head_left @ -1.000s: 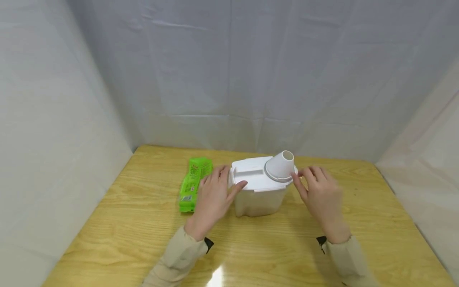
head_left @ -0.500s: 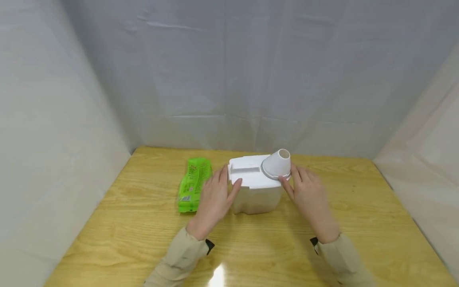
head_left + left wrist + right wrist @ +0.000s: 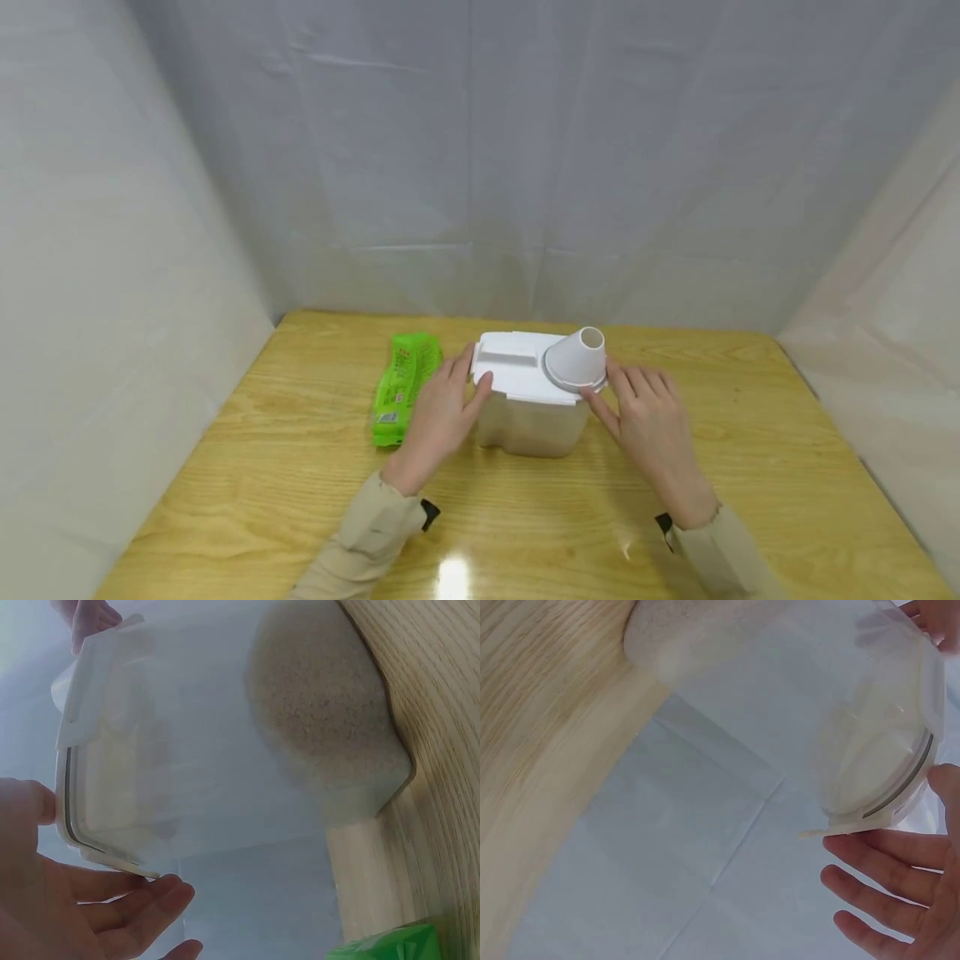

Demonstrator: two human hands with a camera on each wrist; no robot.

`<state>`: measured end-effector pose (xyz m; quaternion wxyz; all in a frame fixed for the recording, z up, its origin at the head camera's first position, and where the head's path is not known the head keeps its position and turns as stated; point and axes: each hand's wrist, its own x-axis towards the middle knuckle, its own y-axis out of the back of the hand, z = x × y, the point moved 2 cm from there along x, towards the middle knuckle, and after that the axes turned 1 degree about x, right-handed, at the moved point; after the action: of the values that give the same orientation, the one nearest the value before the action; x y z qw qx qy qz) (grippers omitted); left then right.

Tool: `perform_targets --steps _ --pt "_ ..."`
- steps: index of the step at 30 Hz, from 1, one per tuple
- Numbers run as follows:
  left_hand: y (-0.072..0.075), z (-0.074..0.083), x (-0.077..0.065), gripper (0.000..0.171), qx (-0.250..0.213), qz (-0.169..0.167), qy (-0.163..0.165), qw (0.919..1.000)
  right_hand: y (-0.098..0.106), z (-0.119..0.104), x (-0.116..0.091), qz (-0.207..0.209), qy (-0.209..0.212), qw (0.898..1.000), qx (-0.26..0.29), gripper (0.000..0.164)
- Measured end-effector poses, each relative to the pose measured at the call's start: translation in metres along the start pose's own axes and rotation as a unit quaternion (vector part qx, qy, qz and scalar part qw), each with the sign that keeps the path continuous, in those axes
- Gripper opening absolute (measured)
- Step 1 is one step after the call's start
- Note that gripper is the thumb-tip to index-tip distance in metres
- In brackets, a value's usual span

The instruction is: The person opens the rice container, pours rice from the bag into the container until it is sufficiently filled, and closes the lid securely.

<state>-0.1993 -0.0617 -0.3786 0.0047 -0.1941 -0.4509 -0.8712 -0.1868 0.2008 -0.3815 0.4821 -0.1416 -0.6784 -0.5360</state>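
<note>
A translucent food storage container (image 3: pixel 531 427) stands upright on the table, pale grain filling its lower part (image 3: pixel 330 697). Its white lid (image 3: pixel 504 381) carries a cone-shaped white spout cap (image 3: pixel 579 360) at the right end. My left hand (image 3: pixel 441 410) holds the lid's left end, thumb on the top edge and fingers at the side clip (image 3: pixel 120 862). At the opposite end, my right hand (image 3: pixel 651 421) pinches the lid's rim near the cap. Its forefinger touches the right side clip (image 3: pixel 847 827), which sticks out from the wall; the other fingers are spread.
A green printed packet (image 3: pixel 406 387) lies just left of the container, beside my left hand. The wooden table (image 3: pixel 247 467) ends at a pale sheet (image 3: pixel 480 167) hanging behind it, with more sheeting on both sides.
My right hand has moved in from the right and now touches the lid's right end. The left hand stays at the left end. The container has shifted slightly in view.
</note>
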Motion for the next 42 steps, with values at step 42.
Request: perform_targets --steps 42 --pt "-0.008 -0.001 0.007 0.063 0.127 0.028 -0.05 0.9902 -0.011 0.004 0.008 -0.071 -0.08 0.992 0.069 0.077"
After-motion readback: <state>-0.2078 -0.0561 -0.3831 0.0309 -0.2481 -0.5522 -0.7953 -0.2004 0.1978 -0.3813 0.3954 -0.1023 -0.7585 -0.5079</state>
